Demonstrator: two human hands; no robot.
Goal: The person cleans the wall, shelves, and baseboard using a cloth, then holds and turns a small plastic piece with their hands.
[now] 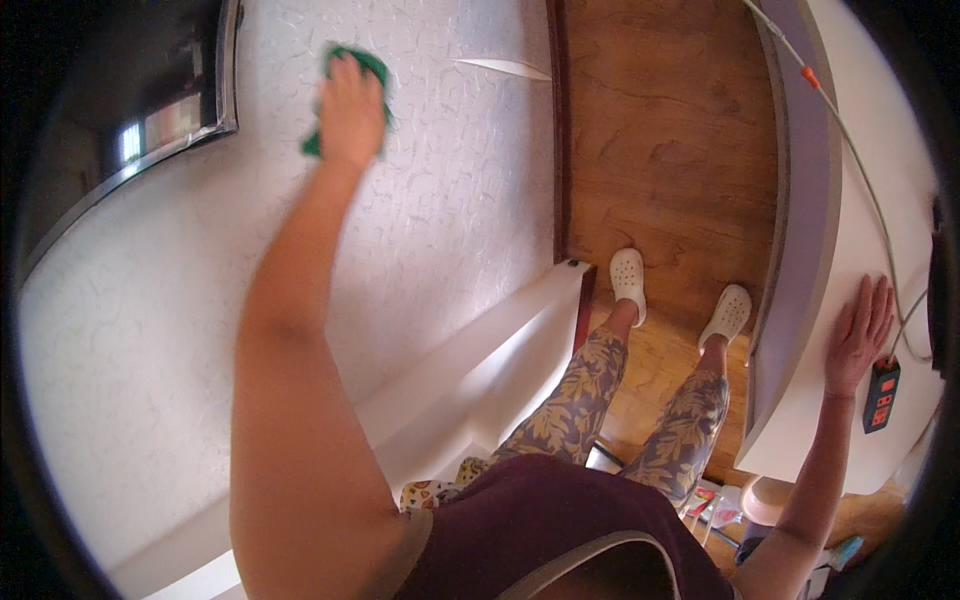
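My left hand [351, 112] is stretched out, pressing a green cloth [375, 66] flat against a white wall with embossed wallpaper [450, 187]. The cloth sticks out past the fingers and beside the wrist; hand and cloth are slightly blurred. On the other side, my right hand [861, 337] rests palm down on a white tabletop [802, 405], holding nothing. Right beside it lies a black power strip [881, 395] with orange-red sockets. A pale cable [862, 154] runs along the tabletop past my fingertips.
A dark glossy panel with a silver frame [120, 112], perhaps a television, is at the upper left. A dark baseboard [560, 150] edges the wood-look floor [667, 150]. My feet stand in white clogs [628, 281] between wall and table. A stool [765, 499] stands at lower right.
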